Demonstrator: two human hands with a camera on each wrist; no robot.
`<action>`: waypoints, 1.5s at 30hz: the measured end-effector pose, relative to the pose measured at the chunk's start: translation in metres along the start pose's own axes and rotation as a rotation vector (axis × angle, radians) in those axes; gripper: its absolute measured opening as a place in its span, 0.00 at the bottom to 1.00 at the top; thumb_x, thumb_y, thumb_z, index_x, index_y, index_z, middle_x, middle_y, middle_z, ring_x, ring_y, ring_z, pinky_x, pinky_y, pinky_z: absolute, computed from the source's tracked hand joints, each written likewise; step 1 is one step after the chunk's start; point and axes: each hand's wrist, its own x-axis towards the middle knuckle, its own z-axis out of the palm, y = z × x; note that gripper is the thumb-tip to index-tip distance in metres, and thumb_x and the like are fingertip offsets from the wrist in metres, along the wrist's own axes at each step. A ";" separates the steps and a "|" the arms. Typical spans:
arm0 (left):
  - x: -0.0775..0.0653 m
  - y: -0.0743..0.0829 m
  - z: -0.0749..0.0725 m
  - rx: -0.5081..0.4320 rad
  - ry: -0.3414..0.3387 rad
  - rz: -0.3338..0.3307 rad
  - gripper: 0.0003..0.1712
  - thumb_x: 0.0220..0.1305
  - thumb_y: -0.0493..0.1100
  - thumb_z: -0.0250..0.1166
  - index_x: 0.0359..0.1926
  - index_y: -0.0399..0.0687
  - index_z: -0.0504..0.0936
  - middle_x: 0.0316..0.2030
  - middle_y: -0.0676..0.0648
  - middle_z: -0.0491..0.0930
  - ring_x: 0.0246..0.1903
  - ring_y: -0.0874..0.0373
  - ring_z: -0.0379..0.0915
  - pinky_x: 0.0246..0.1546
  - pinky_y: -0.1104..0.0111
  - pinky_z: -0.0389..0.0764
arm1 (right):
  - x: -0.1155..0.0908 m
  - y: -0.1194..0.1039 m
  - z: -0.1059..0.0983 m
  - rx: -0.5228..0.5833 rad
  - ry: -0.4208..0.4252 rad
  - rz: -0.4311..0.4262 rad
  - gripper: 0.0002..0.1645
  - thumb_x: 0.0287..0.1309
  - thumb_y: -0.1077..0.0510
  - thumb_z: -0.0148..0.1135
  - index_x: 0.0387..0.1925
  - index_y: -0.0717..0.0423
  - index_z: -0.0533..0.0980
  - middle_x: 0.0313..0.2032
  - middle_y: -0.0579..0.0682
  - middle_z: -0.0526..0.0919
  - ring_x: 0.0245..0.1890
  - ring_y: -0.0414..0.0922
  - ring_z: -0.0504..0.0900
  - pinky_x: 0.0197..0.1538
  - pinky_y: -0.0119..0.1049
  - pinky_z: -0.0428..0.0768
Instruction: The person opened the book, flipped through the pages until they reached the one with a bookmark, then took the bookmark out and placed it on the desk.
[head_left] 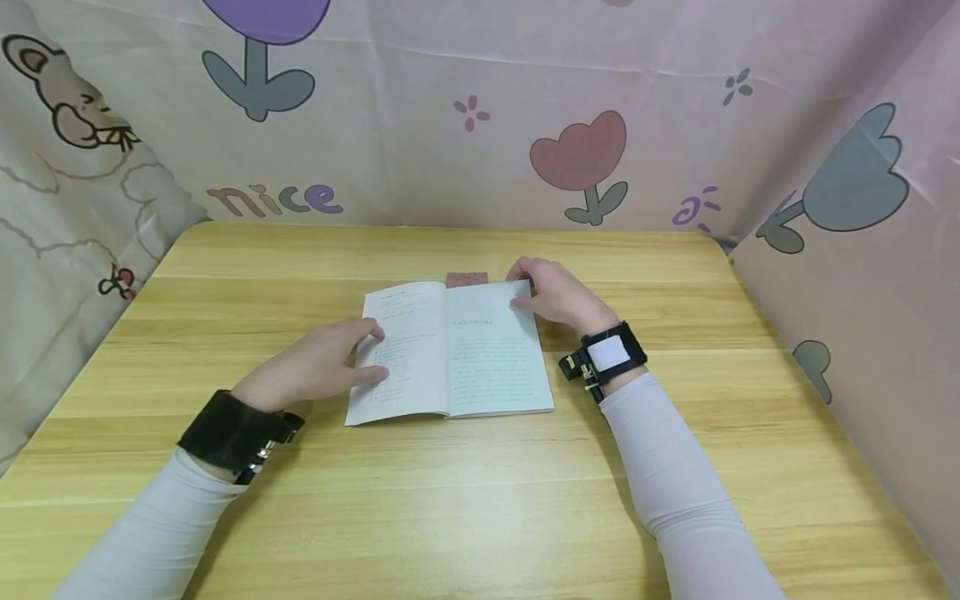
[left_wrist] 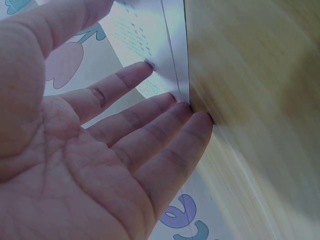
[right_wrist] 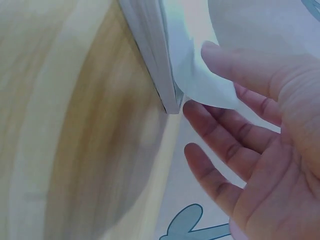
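An open book [head_left: 405, 358] lies on the wooden table, its pages printed with small text. The left hand [head_left: 311, 362] rests at the left page, thumb and index finger on the paper. In the left wrist view, the other fingertips [left_wrist: 200, 120] of that hand touch the book's outer edge, fingers fairly straight. At the upper right corner, the right hand [head_left: 558, 292] holds a page [right_wrist: 200, 75] between thumb and fingers. The right wrist view shows this page curving up, away from the thicker stack of pages [right_wrist: 150, 45] beneath.
A small dark red rectangular piece [head_left: 467, 280] sticks out past the book's top edge. The wooden table [head_left: 480, 517] extends around the book. A printed curtain [head_left: 420, 133] with flowers and letters hangs behind the table and along both sides.
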 end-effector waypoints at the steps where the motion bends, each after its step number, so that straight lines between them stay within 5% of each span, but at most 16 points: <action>1: 0.000 0.000 0.000 -0.001 0.000 -0.001 0.28 0.56 0.52 0.70 0.53 0.41 0.75 0.34 0.46 0.74 0.32 0.53 0.67 0.31 0.62 0.69 | 0.000 0.000 -0.001 -0.008 0.009 -0.002 0.17 0.56 0.59 0.68 0.47 0.53 0.75 0.37 0.47 0.77 0.36 0.44 0.73 0.39 0.36 0.72; 8: 0.001 -0.002 0.000 0.003 0.006 0.007 0.29 0.56 0.52 0.70 0.53 0.41 0.75 0.38 0.46 0.76 0.34 0.52 0.68 0.34 0.62 0.70 | -0.001 -0.001 -0.005 -0.052 0.065 -0.017 0.12 0.57 0.57 0.67 0.43 0.54 0.76 0.27 0.49 0.76 0.25 0.45 0.72 0.27 0.35 0.70; 23: 0.001 -0.001 -0.001 -0.003 -0.004 -0.006 0.30 0.57 0.53 0.70 0.54 0.41 0.75 0.43 0.44 0.77 0.36 0.52 0.68 0.38 0.60 0.72 | -0.001 -0.001 -0.009 -0.049 0.075 -0.018 0.13 0.67 0.49 0.57 0.42 0.53 0.79 0.28 0.47 0.79 0.27 0.43 0.74 0.31 0.35 0.72; 34: 0.001 -0.003 0.000 -0.018 -0.014 0.036 0.33 0.59 0.50 0.68 0.63 0.45 0.71 0.60 0.41 0.71 0.59 0.45 0.65 0.57 0.49 0.65 | -0.007 -0.016 -0.018 0.055 0.055 -0.133 0.29 0.72 0.39 0.40 0.23 0.54 0.67 0.18 0.48 0.57 0.18 0.42 0.57 0.25 0.35 0.59; 45: 0.000 0.004 0.001 0.031 0.008 0.023 0.32 0.57 0.48 0.70 0.61 0.42 0.76 0.60 0.37 0.69 0.59 0.41 0.63 0.57 0.47 0.65 | -0.012 -0.036 -0.026 0.142 -0.004 -0.201 0.34 0.72 0.35 0.34 0.29 0.54 0.75 0.27 0.47 0.80 0.30 0.42 0.79 0.39 0.35 0.76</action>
